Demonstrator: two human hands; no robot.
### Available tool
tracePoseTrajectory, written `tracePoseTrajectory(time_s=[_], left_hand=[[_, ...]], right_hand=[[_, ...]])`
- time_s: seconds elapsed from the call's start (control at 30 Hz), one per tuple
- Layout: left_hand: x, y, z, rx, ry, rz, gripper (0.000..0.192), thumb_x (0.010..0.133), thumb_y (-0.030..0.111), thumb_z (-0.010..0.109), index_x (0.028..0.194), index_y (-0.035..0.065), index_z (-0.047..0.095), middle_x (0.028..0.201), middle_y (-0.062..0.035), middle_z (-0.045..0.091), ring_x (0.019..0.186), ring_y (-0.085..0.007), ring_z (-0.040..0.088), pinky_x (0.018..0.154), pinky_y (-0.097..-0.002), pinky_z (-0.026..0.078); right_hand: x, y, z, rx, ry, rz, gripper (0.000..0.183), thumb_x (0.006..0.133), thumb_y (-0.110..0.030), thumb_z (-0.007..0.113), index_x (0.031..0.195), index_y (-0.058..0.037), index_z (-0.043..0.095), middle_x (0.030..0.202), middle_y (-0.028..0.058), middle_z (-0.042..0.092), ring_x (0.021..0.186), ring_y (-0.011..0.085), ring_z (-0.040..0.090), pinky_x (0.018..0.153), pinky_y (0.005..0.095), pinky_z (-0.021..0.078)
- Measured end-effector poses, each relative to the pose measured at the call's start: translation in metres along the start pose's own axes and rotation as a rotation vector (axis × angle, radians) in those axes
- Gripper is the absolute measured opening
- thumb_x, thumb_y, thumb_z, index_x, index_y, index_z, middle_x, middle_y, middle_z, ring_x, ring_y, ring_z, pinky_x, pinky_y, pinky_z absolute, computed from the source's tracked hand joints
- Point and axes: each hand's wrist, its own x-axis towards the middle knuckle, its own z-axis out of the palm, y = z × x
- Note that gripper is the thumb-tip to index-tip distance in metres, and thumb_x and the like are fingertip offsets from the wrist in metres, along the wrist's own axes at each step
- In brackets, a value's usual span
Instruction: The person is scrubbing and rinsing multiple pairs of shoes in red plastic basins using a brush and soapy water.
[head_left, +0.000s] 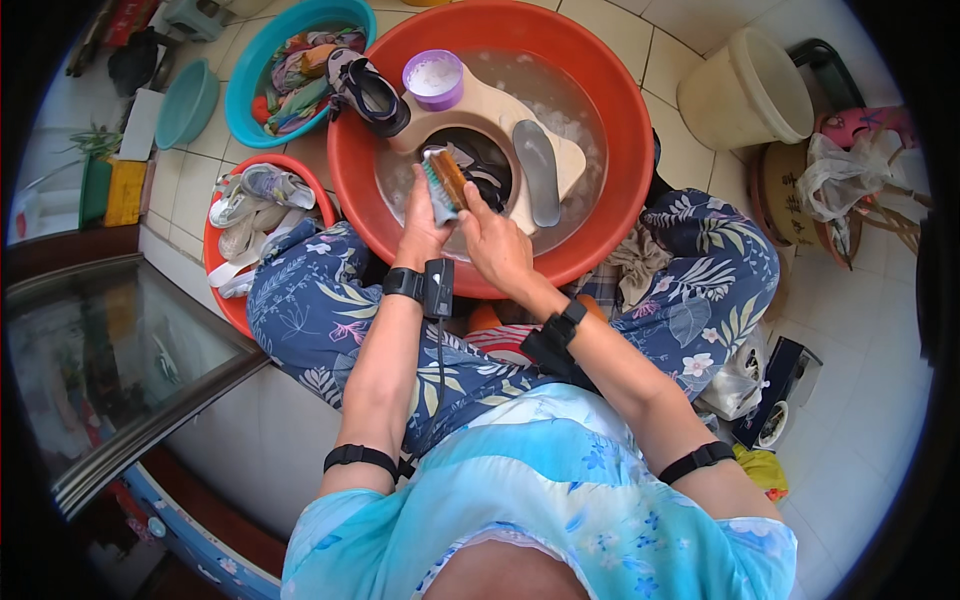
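Observation:
My right hand grips a wooden-backed scrubbing brush. Its greenish bristles press against a grey piece, seemingly an insole, held in my left hand; the brush hides much of it. Both hands are over a large red plastic basin of cloudy, sudsy water. A cream plastic stool with a round opening sits in the basin. On it rest a purple tub of white powder and a grey insole. A dark shoe leans across the basin's left rim. Dark footwear shows inside the opening.
Left of the basin stand a turquoise tub of wet cloths and a smaller red basin of light-coloured shoes. A cream bucket is at the right. A glass-panelled frame lies near my left knee.

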Motion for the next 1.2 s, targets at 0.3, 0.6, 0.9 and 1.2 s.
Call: tracePoseTrajectory(time_s=[0.3,0.6,0.9,1.2], left_hand=[[-0.005,0.009,0.017,0.141,0.062,0.065,0.049,0.080,0.065,0.058,0.096,0.0183,0.058,0.081,0.0043,0.059,0.076,-0.0121,0.058,0.067,-0.0315,0.049],[-0.003,0.004,0.018,0.145,-0.148,0.057,0.044,0.089,0.041,0.063,0.117,0.0074,0.055,0.104,-0.0058,0.064,0.094,-0.0182,0.063,0.082,-0.0347,0.052],[-0.013,0.005,0.032,0.164,-0.094,0.083,0.030,0.097,0.024,0.051,0.118,0.0025,0.053,0.109,-0.0103,0.063,0.098,-0.0226,0.064,0.087,-0.0389,0.052],[-0.013,0.001,0.036,0.200,0.138,0.096,0.036,0.100,0.033,0.040,0.111,0.0047,0.058,0.102,-0.0104,0.066,0.087,-0.0236,0.066,0.079,-0.0370,0.055]], right_hand=[[0.043,0.040,-0.031,0.194,0.243,-0.015,0.050,0.092,-0.039,0.045,0.136,-0.0177,0.048,0.105,0.0232,0.064,0.102,0.0423,0.059,0.088,0.0470,0.0449],[0.019,0.019,-0.024,0.206,0.174,-0.033,0.048,0.091,-0.041,0.048,0.137,-0.0241,0.048,0.093,0.0203,0.067,0.092,0.0401,0.063,0.083,0.0452,0.0476],[0.003,0.009,-0.026,0.058,0.091,0.051,0.047,0.093,-0.037,0.047,0.138,-0.0227,0.047,0.094,0.0220,0.066,0.092,0.0402,0.063,0.081,0.0431,0.0480],[-0.025,0.001,-0.017,-0.062,0.039,-0.018,0.047,0.094,-0.036,0.044,0.140,-0.0239,0.043,0.088,0.0239,0.065,0.085,0.0423,0.063,0.077,0.0484,0.0481]])
